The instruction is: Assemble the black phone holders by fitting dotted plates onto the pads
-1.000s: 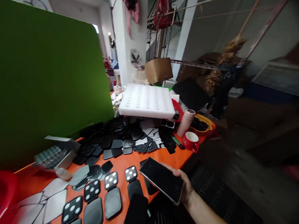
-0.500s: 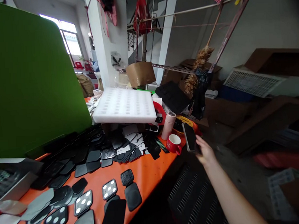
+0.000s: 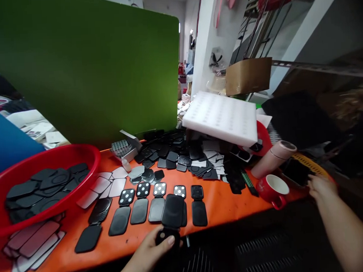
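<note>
My left hand [image 3: 153, 247] is at the table's front edge, thumb and fingers closed on the small lower panel of a black hinged pad [image 3: 172, 211]. The pad's larger panel stands up over the row behind it. At the right end of the table, my right hand [image 3: 322, 188] grips the near edge of a dark phone [image 3: 298, 172], which lies over a yellow basket [image 3: 310, 162]. Close to the phone are a red mug [image 3: 266, 190] and a tilted-looking pink flask [image 3: 272, 159]. Several hinged pads [image 3: 139, 211], some with white dots, lie unfolded in a row.
A red basin [image 3: 93, 172] of dark grey pads stands at the left. Behind the orange table [image 3: 138, 244] rises a green partition [image 3: 115, 74]. White foam [image 3: 219, 114] rests over piles of black parts and white cards [image 3: 215, 158]. Black slatted seating [image 3: 267, 248] is below the front edge.
The view has swung left, bringing the red basin in. My right hand has brought the phone over to the yellow basket. My left hand has come into view holding a black hinged pad.
</note>
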{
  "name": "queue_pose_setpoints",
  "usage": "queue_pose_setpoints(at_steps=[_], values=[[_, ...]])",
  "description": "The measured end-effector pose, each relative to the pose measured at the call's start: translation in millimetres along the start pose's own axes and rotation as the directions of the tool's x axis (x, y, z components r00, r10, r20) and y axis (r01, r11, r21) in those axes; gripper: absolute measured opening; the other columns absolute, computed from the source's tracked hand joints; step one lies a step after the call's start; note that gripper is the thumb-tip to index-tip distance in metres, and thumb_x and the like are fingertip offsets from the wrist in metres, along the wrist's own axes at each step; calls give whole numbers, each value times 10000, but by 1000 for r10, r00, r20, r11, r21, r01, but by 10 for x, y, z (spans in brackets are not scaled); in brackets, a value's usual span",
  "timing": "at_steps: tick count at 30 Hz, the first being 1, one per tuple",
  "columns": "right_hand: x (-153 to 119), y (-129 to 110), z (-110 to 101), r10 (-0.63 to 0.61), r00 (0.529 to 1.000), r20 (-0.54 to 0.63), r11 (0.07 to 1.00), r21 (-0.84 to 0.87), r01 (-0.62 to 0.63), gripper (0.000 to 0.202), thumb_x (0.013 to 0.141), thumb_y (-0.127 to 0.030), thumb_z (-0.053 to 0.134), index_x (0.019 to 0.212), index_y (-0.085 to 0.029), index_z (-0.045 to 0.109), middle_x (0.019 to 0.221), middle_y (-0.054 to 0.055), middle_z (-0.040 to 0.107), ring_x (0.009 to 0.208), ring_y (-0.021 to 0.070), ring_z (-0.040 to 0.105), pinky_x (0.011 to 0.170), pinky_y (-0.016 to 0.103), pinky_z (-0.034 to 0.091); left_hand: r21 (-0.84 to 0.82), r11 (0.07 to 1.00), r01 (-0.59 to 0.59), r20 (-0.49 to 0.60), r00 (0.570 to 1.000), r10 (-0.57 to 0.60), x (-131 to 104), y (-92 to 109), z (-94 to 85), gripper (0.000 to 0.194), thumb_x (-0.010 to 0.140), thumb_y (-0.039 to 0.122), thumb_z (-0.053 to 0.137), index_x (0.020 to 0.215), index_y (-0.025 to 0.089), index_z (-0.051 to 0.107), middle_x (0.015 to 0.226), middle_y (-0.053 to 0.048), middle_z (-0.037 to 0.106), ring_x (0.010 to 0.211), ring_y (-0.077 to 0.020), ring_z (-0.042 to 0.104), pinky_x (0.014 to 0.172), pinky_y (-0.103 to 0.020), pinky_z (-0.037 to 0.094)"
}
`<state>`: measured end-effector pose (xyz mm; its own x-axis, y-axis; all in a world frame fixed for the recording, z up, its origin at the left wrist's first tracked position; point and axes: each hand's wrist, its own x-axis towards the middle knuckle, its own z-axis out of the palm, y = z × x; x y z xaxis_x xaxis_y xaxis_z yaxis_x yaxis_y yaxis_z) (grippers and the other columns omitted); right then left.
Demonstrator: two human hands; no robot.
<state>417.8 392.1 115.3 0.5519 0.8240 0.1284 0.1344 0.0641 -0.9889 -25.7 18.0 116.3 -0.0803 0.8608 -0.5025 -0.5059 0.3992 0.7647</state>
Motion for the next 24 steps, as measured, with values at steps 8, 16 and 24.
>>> queue_pose_setpoints(at_steps=[8,16,24], values=[[-2107,-165,190,61,893,446,998,-36,-50,342,691,-408,601,952,-189,574,910,92,613,780,198,589,749,386,451,99,995,22,236,971,-45,73,54,12,264,689,254,623,914,144,540,837,-76,678,738,-184,603,682,-301,418],[-4115,-353,1055,390,-91,916,561,-315,-765,338,753,-459,535,893,-151,541,688,20,599,406,42,466,357,145,312,140,988,64,371,922,-112,-114,61,-100,322,655,122,590,971,150,542,809,-38,669,710,-150,575,637,-251,392],[-4233,-268,1042,312,-466,828,697,-533,-481,382,634,-305,678,923,-86,556,702,58,619,514,115,586,385,150,400,162,987,2,32,999,-7,-309,-44,-920,320,559,321,713,777,150,553,662,11,576,617,-146,541,574,-242,380]])
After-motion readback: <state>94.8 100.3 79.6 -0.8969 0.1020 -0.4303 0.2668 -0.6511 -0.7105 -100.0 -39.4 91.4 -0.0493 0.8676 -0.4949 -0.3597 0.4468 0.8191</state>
